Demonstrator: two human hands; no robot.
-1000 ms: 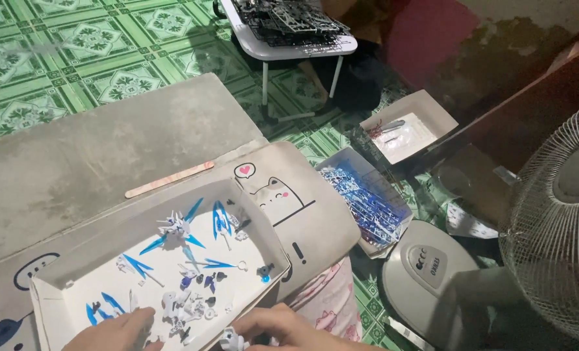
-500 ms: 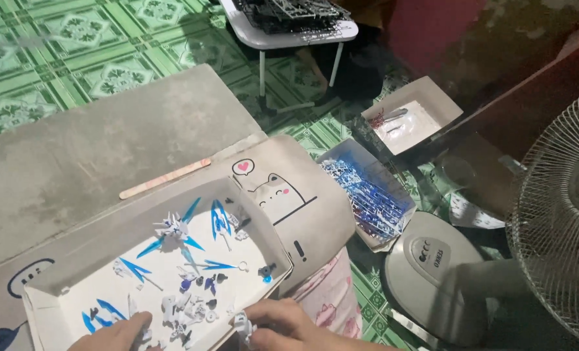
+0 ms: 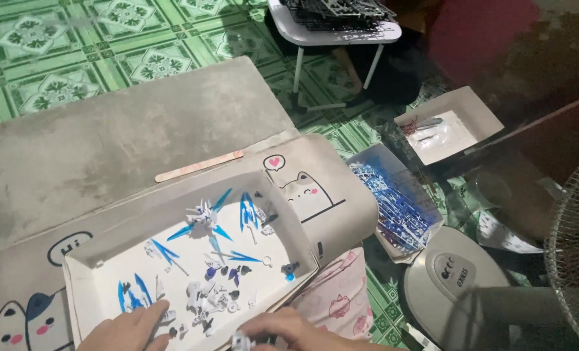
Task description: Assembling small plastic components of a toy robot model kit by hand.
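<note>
A shallow white cardboard tray (image 3: 81, 270) lies on a low lap table (image 3: 328, 221) and holds several small blue and white plastic model parts (image 3: 208, 218). My left hand (image 3: 130, 328) rests at the tray's near edge, fingers spread over a few blue pieces. At the bottom of the view my right hand (image 3: 283, 331) pinches a small white model part (image 3: 240, 341) just in front of the tray.
A wooden stick (image 3: 198, 166) lies on a grey board (image 3: 107, 130) behind the tray. Right of the table sit a box of blue parts frames (image 3: 393, 201), an open box with a bag (image 3: 445, 127) and a standing fan (image 3: 458, 286). A small white table (image 3: 335, 29) stands far back.
The view has tilted down slightly. My left hand has slid further over the tray's near edge, and my right hand has moved left with the small white part.
</note>
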